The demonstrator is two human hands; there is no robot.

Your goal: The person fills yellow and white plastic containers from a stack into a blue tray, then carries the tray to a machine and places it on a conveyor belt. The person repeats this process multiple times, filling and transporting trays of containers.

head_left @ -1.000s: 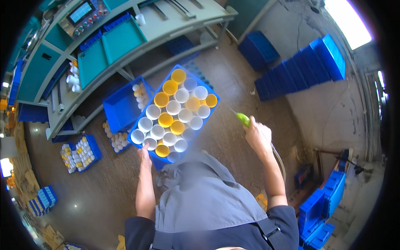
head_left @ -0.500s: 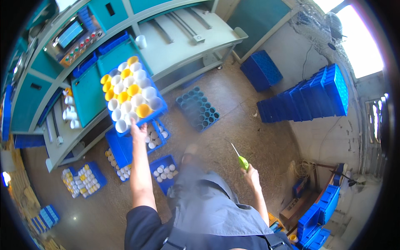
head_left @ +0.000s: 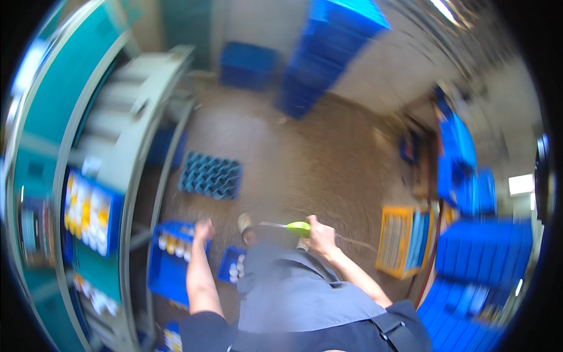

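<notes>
On the teal worktop (head_left: pixel 108 274), the blue crate (head_left: pixel 115 226) of white and yellow cups (head_left: pixel 88 212) has been parked, so that carry looks done. The left hand (head_left: pixel 203 230) has been freed, finger spread too blurred to tell; the green-handled tool (head_left: pixel 298 228) is still gripped by the right hand (head_left: pixel 322 236).

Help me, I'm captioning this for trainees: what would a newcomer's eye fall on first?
Probably the lime-green tool in the right hand, just below centre. Next, the blue crate of white and yellow cups at left, and the tall stack of blue bins at top.
</notes>
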